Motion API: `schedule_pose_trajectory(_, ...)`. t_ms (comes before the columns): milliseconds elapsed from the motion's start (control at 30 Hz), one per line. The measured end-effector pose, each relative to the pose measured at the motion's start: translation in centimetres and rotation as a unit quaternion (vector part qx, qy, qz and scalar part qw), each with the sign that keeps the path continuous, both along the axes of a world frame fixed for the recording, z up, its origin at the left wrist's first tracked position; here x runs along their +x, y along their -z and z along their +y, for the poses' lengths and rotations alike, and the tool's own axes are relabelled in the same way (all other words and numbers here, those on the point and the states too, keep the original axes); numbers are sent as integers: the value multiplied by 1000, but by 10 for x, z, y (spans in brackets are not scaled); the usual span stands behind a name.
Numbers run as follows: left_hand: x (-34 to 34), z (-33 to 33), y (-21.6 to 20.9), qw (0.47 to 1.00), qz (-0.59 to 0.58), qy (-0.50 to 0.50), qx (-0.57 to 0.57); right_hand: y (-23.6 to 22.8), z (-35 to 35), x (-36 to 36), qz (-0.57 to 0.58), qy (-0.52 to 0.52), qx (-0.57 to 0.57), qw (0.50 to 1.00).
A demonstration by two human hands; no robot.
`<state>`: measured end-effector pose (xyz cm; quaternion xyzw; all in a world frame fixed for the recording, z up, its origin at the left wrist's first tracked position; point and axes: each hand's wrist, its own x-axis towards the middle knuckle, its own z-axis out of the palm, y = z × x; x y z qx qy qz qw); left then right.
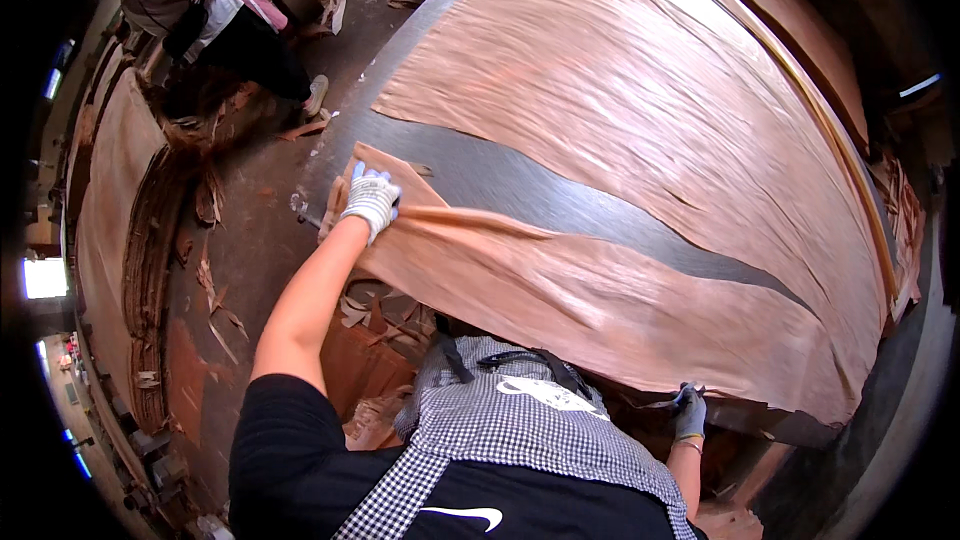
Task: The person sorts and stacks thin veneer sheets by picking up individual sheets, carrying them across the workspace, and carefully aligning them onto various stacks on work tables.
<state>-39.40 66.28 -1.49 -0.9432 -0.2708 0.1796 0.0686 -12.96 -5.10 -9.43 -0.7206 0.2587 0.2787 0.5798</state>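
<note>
A thin, reddish-brown sheet that looks like wood veneer [600, 290] lies along the near side of a dark metal tabletop [520, 175]. My left hand [372, 202], in a white and blue glove, is closed on its left end, where the sheet is folded and creased. At the near edge, to the right, my right hand [690, 414] wears a greyish glove. Its fingers look closed beside a thin dark piece at the sheet's edge; what they hold is unclear. A larger wrinkled veneer sheet [620, 70] covers the far side, with a tapering gap between the two.
A tall stack of veneer sheets [140, 240] stands on the left. Another person [215, 15] is at the far left among scraps. Torn veneer strips [215, 290] litter the floor, and more scraps [375, 360] lie below the table's near edge.
</note>
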Motion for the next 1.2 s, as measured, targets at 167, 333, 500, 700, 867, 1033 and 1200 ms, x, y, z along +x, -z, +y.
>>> schedule_pose_trajectory(167,-4,-1,-122,943,126,-19,-308,1,-5,-10,-3,-13,-20,1000)
schedule_pose_trajectory(333,52,49,-115,988,-20,18,-155,-18,12,-9,-5,-47,-27,998)
schedule_pose_trajectory(500,89,83,-15,997,-78,18,10,-34,39,-8,-33,-54,-24,998)
schedule_pose_trajectory(700,64,69,47,947,-289,-79,118,-55,63,-7,-4,-8,30,1000)
schedule_pose_trajectory(867,67,-48,50,994,-62,51,77,-63,57,-13,-3,-25,42,999)
schedule_pose_trajectory(1033,60,-83,49,985,-119,69,-101,-73,28,-17,-25,-38,-62,997)
schedule_pose_trajectory(1200,71,-82,48,981,-140,68,-117,-90,5,-8,-136,-41,-101,985)
